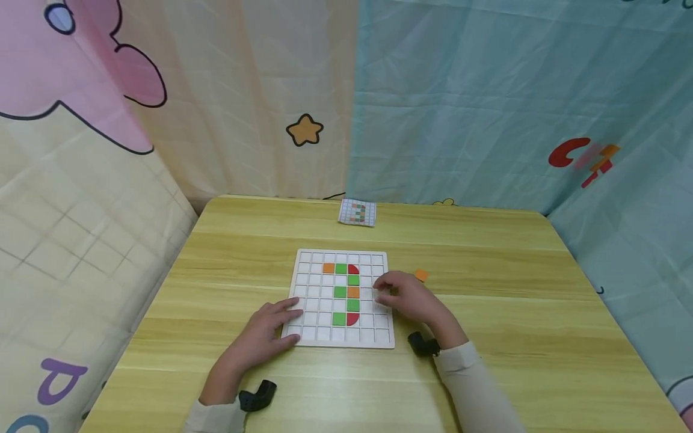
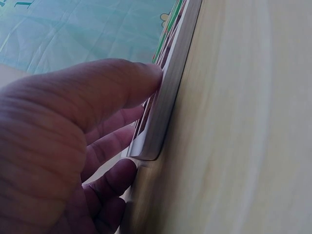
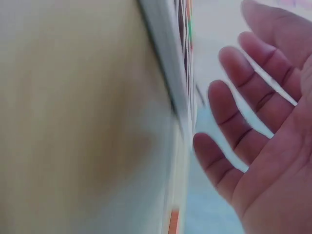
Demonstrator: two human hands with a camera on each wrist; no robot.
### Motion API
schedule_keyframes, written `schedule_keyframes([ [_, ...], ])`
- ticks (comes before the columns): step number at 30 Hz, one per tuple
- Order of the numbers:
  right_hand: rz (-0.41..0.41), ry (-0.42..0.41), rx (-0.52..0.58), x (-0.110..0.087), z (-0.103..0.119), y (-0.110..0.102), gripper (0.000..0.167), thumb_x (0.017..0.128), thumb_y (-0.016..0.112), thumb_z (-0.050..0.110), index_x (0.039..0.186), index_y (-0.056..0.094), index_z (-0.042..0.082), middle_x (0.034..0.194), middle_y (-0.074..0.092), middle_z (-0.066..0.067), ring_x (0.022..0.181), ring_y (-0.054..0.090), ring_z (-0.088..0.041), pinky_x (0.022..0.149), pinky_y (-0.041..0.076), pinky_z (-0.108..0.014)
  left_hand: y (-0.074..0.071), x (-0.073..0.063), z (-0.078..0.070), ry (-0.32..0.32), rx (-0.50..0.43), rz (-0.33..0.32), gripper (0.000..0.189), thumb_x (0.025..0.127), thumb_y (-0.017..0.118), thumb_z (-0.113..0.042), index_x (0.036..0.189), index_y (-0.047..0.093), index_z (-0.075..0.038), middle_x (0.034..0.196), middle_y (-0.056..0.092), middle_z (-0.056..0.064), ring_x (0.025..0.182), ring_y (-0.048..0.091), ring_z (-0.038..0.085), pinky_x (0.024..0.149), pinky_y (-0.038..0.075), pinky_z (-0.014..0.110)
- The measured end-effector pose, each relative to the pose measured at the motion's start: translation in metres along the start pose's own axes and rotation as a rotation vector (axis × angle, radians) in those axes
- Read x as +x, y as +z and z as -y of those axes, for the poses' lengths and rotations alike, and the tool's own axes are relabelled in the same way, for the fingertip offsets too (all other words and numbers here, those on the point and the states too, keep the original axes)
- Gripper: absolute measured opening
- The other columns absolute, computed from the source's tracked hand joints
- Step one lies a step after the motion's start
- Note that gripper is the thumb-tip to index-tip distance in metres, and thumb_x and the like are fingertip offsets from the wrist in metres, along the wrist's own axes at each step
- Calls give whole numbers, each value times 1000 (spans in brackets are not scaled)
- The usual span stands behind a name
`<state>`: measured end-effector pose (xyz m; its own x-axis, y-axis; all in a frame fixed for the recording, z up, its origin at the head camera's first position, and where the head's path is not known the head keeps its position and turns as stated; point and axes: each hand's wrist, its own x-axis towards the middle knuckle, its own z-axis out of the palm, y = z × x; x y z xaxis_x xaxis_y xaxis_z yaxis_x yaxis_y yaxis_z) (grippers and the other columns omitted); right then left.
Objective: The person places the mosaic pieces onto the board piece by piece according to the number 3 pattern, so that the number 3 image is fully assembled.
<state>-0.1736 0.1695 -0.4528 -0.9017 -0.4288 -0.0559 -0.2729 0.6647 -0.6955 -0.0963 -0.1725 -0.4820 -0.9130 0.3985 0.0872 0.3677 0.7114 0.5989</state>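
A white grid board [image 1: 373,334] lies on the table, bearing green, orange and red pieces in a pattern like a 3. My left hand [image 1: 265,331] rests at the board's lower left corner, fingers spread over its edge; the left wrist view shows the thumb [image 2: 141,80] on the rim. Over the board's right edge hovers my right hand [image 1: 408,294], fingers loosely bent and apart, with nothing between them in the right wrist view. Just beyond that hand, a loose orange square tile [image 1: 421,275] lies on the table.
A small pattern card [image 1: 357,213] with a similar coloured design lies near the table's back edge. Curtains [image 1: 460,108] with printed shapes hang behind and beside the wooden table [image 1: 514,300]. Each wrist wears a black device [image 1: 258,397].
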Motion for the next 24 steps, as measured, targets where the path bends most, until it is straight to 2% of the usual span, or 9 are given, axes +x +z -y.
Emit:
schedule_keyframes([
  [3,-53,39,28,-1,-13,-12,17,90,75,17,106,70,14,102,64,3,97,56,-20,91,47,-43,-1,0,-1,-5,-2,5,48,87,76,-26,131,65,-10,148,49,6,126,48,31,102,37,54],
  [12,-183,68,47,-13,-44,-43,27,92,72,13,116,67,3,110,67,-10,104,58,-29,100,41,-55,-1,0,0,-3,-4,-1,48,87,77,-26,131,66,-10,148,49,5,127,47,30,102,37,55],
  [15,-200,90,34,-14,-52,-48,29,93,71,12,119,65,1,108,66,-10,104,58,-31,100,40,-56,-1,0,-1,2,-8,-11,48,87,77,-26,130,66,-10,148,49,6,128,47,32,102,36,56],
  [24,-204,107,27,-13,-66,-50,32,94,69,11,122,63,-2,113,65,-14,101,58,-31,91,46,-49,-1,1,0,-12,-12,-7,50,85,79,-24,131,65,-9,149,48,6,129,46,31,104,35,55],
])
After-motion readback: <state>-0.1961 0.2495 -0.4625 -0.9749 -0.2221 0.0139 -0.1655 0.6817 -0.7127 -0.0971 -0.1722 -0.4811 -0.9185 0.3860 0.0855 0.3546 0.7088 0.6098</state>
